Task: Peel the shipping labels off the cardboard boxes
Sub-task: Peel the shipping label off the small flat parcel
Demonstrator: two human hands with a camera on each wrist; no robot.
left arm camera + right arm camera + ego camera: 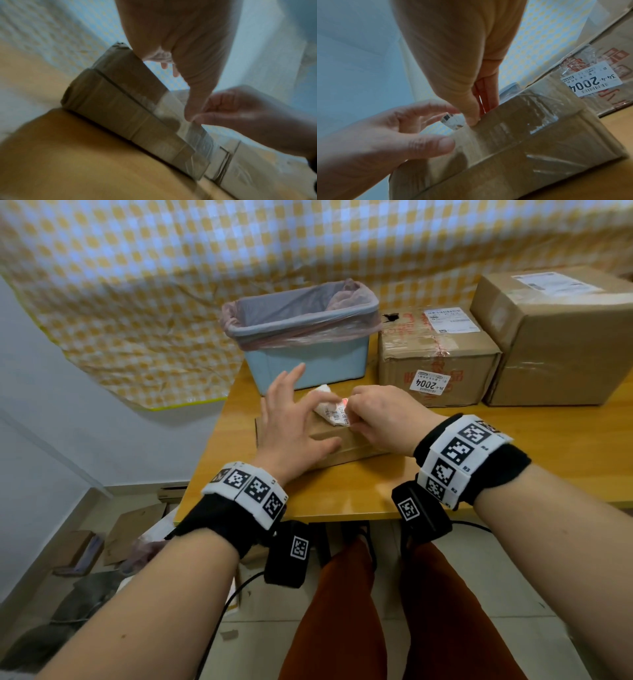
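A flat cardboard box (342,448) lies on the wooden table (513,446) in front of me. Its white shipping label (330,410) is crumpled and lifted off the box top. My right hand (352,414) pinches the label's right end between thumb and fingers at the box's top edge (489,112). My left hand (298,416) is spread open over the left part of the box, thumb lying on the cardboard. In the right wrist view the left hand (402,135) hovers beside a loose bit of label (452,120). The left wrist view is blurred; it shows the taped box (120,108).
A light blue bin (301,361) lined with a pink bag stands just behind the box. To the right sit a medium box (472,378) with a "2004" sticker (430,385) and a top label (448,320), and a large box (561,344) with a label (551,284).
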